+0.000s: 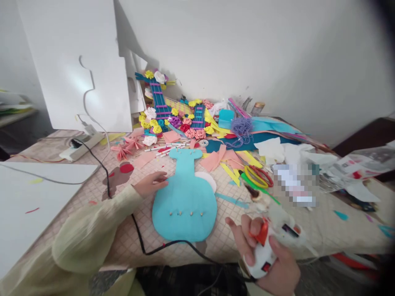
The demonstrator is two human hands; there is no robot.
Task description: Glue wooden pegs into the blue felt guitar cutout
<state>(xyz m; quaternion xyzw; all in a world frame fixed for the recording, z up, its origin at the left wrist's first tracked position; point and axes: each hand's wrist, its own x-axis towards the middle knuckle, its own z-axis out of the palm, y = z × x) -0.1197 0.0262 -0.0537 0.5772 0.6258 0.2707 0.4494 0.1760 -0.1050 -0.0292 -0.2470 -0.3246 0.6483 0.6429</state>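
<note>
A cluttered tabletop (123, 234) carries a blue guitar-shaped cutout (185, 191), lying flat in front of the person, its neck pointing away. A black cord (138, 236) snakes along the cutout's lower end; keeping it off the surface would prevent snags and smears. At right, a white glue gun (262, 255) with an orange trigger sits in the right hand (279, 269), clear of the cutout; its fingers are wrapped around the grip. A light, even squeeze and a tip held close would likely suit small beads best. The left hand (152, 184) rests at the cutout's left edge, fingers extended and close together, gripping nothing; light pressure there should steady the piece, well away from hot glue. Four small pegs (191, 213) line the body, and each probably needs room around it.
</note>
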